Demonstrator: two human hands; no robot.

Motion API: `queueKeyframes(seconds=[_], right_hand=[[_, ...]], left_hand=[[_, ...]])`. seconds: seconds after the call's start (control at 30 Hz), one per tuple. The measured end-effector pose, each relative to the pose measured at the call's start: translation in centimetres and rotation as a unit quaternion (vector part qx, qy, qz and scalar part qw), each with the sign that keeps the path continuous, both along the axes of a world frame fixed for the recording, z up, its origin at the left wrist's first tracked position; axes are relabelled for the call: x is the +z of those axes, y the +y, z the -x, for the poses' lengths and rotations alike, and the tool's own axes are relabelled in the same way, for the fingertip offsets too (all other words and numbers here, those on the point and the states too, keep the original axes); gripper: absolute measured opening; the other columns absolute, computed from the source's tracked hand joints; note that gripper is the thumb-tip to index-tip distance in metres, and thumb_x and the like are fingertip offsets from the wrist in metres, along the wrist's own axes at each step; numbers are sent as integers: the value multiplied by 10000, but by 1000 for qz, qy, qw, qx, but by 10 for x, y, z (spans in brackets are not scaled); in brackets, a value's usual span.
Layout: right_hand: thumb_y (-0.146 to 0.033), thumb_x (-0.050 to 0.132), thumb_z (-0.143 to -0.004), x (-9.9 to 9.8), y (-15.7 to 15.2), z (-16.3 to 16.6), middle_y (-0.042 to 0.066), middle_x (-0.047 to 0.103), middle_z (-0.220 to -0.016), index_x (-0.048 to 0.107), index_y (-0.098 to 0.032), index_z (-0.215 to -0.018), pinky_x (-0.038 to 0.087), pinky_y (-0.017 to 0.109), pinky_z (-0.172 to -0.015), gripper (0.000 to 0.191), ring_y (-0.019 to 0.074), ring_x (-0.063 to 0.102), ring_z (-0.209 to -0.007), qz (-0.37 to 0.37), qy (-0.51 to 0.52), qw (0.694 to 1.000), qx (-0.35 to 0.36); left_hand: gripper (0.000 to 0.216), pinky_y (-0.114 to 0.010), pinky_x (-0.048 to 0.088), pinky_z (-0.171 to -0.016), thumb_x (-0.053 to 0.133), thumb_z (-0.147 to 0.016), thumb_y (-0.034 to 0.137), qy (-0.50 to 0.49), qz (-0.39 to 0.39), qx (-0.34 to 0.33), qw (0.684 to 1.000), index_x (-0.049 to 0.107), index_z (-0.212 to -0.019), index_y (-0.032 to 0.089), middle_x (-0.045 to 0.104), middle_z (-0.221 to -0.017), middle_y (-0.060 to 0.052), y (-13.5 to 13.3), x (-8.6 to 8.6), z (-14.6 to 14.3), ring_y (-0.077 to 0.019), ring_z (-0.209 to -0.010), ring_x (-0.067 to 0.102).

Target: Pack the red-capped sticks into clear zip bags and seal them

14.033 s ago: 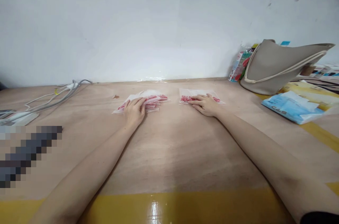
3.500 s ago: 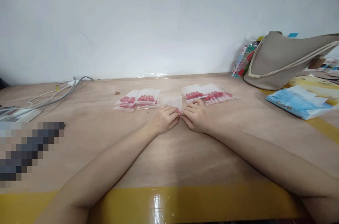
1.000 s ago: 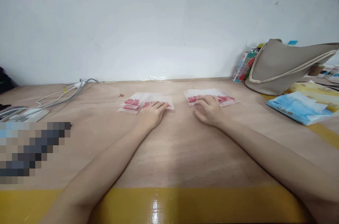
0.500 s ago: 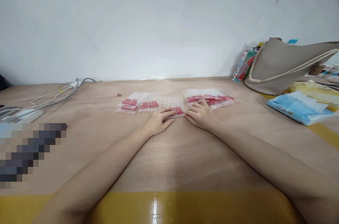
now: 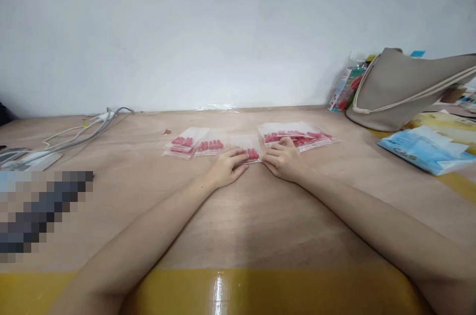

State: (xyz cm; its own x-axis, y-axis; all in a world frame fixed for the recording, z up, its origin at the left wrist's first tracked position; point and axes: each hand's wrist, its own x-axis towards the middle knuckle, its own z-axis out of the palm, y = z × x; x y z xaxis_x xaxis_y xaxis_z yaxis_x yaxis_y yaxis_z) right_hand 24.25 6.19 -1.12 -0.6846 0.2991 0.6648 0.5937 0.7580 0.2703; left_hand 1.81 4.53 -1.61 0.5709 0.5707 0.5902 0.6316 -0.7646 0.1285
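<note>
A small clear plastic bag [image 5: 250, 141] with a few small red pieces in it lies flat on the table between my hands. My left hand [image 5: 227, 166] is closed on its near left edge, its fingers covering some of the red pieces. At the near right corner, my right hand [image 5: 284, 160] has its fingers drawn together on the bag's edge; its fingertips are partly hidden. Left of this bag lies a similar bag [image 5: 210, 145], beside a small stack of such bags [image 5: 182, 142]. A larger spread of bags [image 5: 303, 136] with red pieces lies just beyond my right hand.
White and grey cables [image 5: 89, 131] run along the left side. At the right stand a grey bag with a cord [image 5: 401, 89] and a colourful plastic package [image 5: 345, 87], near a blue tissue pack [image 5: 420, 151]. Yellow tape [image 5: 186, 290] runs along the front edge.
My left fingers have slid slightly right over the bag and cover more of its red pieces. My right hand stays at the bag's corner. The view has shifted slightly.
</note>
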Motion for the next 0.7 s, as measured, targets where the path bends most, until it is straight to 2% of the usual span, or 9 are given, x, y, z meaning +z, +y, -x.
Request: queueKeyframes(seconds=[0.1,0.2,0.47,0.7], right_hand=[[-202,475,-878,0,-2,3,7,641,-649,628,-192,-674,261,363,-790,255,149,487,-690,-19,-12,1000,-6],[-214,468,-880,0,-4,5,9,633,-649,629,-190,-697,262,364,-795,245,153,485,-702,-34,-18,999,-8],[-214,454,-875,-3,-2,4,22,616,-660,610,-178,-693,277,352,-801,243,154,485,-707,-27,-2,1000,4],[-189,460,-871,1,-4,6,6,602,-619,586,-164,-660,280,353,-797,247,136,478,-664,-60,1,998,17]], left_hand=[[167,-368,496,-878,549,-859,241,24,-62,-19,998,660,-975,194,662,-1029,-60,2,1,-9,-204,-1008,592],[144,-330,515,-793,519,-877,218,49,-110,-25,992,658,-874,180,685,-926,-43,4,1,-18,-185,-901,622],[237,-327,483,-672,431,-886,146,106,-173,-28,979,624,-748,148,670,-786,-66,9,1,-30,-183,-731,617],[264,-303,462,-678,410,-892,148,130,-197,-37,971,592,-702,158,646,-731,-46,9,5,-28,-159,-713,599]])
